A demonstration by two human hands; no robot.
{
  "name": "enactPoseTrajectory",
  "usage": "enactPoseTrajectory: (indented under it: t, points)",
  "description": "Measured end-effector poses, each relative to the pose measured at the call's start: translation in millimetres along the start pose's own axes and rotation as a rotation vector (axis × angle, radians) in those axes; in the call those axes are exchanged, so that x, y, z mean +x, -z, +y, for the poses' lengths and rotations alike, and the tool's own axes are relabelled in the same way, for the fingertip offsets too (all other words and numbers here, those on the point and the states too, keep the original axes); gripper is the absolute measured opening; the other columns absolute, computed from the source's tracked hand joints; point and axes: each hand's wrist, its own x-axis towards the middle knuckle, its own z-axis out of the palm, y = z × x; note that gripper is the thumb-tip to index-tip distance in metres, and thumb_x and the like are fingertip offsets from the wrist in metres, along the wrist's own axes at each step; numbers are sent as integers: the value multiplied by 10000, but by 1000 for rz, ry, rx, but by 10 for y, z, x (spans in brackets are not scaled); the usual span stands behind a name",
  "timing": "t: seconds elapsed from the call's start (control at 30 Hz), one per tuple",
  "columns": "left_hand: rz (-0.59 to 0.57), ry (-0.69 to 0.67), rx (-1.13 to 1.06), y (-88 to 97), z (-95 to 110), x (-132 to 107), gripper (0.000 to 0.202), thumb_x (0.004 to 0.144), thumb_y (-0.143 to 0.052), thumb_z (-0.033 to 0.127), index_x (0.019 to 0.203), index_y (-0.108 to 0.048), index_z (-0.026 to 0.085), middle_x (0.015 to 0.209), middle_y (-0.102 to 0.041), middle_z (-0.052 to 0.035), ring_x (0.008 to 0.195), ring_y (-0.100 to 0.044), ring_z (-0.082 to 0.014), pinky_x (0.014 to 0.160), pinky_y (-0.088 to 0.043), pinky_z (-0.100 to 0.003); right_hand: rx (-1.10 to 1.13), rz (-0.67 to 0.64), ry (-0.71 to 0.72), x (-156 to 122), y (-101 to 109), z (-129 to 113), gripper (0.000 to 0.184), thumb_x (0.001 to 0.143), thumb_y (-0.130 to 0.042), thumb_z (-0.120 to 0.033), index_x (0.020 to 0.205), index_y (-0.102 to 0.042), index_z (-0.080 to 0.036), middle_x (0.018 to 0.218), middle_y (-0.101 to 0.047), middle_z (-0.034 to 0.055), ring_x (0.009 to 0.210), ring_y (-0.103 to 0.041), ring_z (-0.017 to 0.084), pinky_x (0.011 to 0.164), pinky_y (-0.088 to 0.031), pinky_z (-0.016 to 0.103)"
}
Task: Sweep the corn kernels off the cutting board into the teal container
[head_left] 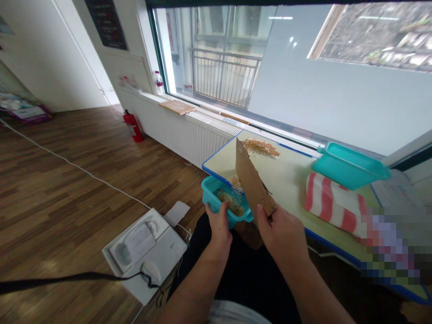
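Note:
My left hand (219,222) grips the near rim of a small teal tub (211,189) that hangs just below the table's edge; grain lies inside the tub. My right hand (281,231) is closed on the lower end of a brown cardboard sheet (251,180), which stands on edge across the pale table top (286,180) and leans toward the tub. A small heap of grain (235,182) sits at the table edge by the cardboard's foot. A larger grain pile (259,146) lies at the far side of the table.
A second teal container (347,167) rests on a red-and-white striped cloth (329,200) to the right. A white radiator (189,132) runs under the window. A red fire extinguisher (132,126) and a white box (148,252) with cables are on the wooden floor at left.

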Motion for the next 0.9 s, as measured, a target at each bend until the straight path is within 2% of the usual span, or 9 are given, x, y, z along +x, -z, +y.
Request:
enactPoseTrajectory:
  t: [0.13, 0.27, 0.37, 0.5, 0.67, 0.77, 0.9]
  points:
    - [-5, 2, -10, 0, -4, 10, 897, 695, -770, 250, 1454, -292, 244, 1184, -619, -100, 998, -646, -247, 823, -544, -395, -22, 37, 34, -33, 49, -1, 392, 928, -395, -343, 787, -706, -151, 565, -647, 94, 564, -630, 203, 558, -435, 264]
    - [8, 4, 17, 2, -1, 20, 902, 687, -769, 252, 1456, -298, 239, 1192, -617, -95, 1019, -639, -243, 862, -531, -397, -55, 72, -6, 31, 142, 74, 382, 911, -424, -365, 890, -720, -124, 582, -655, 101, 555, -624, 216, 525, -412, 276]
    - [25, 21, 42, -2, 11, 15, 926, 681, -773, 256, 1467, -284, 238, 1178, -622, -91, 1014, -639, -241, 883, -522, -406, -77, 51, -77, 207, 148, 179, 356, 899, -450, -365, 966, -716, -138, 624, -675, 101, 587, -635, 232, 527, -407, 284]
    - [24, 37, 43, -3, 14, 12, 964, 676, -779, 267, 1484, -255, 235, 1199, -611, -96, 1028, -634, -243, 891, -518, -406, -48, 36, -101, 543, -33, 357, 367, 906, -446, -345, 1119, -679, -158, 788, -729, 113, 699, -670, 253, 593, -450, 304]
    - [16, 33, 32, 13, -24, 49, 935, 675, -786, 286, 1464, -284, 266, 1201, -609, -90, 1038, -635, -246, 876, -524, -407, 60, -39, 35, 849, -368, 591, 368, 917, -432, -296, 1203, -649, -219, 1025, -738, 86, 863, -694, 239, 729, -505, 313]
    - [11, 30, 31, 24, -29, 58, 925, 672, -788, 289, 1455, -297, 257, 1198, -612, -92, 1042, -633, -242, 898, -513, -406, 112, -99, 114, 854, -467, 685, 366, 918, -433, -281, 1213, -643, -226, 1061, -734, 77, 897, -700, 231, 753, -519, 313]
    - [14, 34, 36, 32, -27, 48, 943, 674, -781, 287, 1469, -274, 253, 1212, -603, -97, 1059, -626, -242, 895, -514, -400, 160, -100, 145, 677, -447, 701, 359, 916, -450, -283, 1210, -645, -212, 1036, -741, 74, 902, -707, 215, 768, -533, 302]
